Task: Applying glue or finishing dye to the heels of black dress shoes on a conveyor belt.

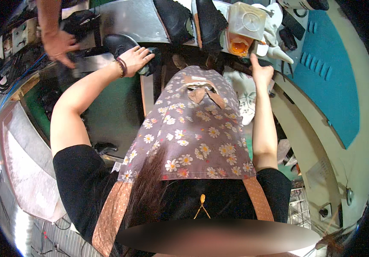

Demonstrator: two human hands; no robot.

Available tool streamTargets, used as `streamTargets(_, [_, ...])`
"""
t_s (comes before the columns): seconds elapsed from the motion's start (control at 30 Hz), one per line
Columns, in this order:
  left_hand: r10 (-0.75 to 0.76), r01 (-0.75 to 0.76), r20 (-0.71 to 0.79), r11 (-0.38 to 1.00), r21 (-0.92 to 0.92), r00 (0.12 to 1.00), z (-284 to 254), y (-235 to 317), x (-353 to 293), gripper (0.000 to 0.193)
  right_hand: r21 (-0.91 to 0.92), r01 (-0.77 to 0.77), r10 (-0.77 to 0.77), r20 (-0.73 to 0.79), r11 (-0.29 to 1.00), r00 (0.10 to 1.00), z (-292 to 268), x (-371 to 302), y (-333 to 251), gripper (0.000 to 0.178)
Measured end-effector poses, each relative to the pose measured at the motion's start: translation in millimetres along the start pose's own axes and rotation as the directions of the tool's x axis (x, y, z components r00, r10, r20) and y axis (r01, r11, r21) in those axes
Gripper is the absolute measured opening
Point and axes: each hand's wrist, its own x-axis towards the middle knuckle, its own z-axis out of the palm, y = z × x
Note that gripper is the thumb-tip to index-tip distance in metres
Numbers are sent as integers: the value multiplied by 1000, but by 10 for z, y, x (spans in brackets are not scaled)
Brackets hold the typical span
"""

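Observation:
My left hand (135,61), with a beaded bracelet at the wrist, lies over a black shoe (119,42) at the near edge of the metal bench. Its fingers wrap across the shoe, and the palm side is hidden. My right hand (262,73) is curled with the thumb pointing up, beside a clear plastic container (247,22) holding orange-yellow stuff (239,46). What its fingers close on, if anything, does not show. Two more black shoes, a left one (173,20) and a right one (210,23), sit on the bench between my hands.
Another person's hand (60,46) reaches in at the upper left, fingers spread. White cloth (272,21) and a dark spool-like item (287,37) lie right of the container. A blue panel (332,73) stands at the right. Cables (4,79) hang at the far left.

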Motion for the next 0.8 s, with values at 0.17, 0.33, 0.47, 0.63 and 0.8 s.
streamTargets(0.17, [-300,88,-376,868,-489,877,-454,222,-143,79,548,-158,93,144,821,985,-399,-226,-511,33])
streamTargets(0.33, [-517,-160,-404,453,-877,755,-1010,696,-358,88,810,-63,-225,235,583,946,-958,-695,-1176,29])
streamTargets(0.47, [-521,-506,-550,240,-828,653,-1345,997,-460,86,914,84,-640,210,397,739,-1219,-1031,-1626,26])
streamTargets(0.63, [-460,-662,-735,345,-665,499,-1497,1050,-533,87,934,162,-811,179,317,556,-1399,-1255,-1893,29])
streamTargets(0.8, [-466,-712,-751,303,-633,469,-1569,1104,-596,87,943,177,-843,154,281,515,-1446,-1335,-1952,32])
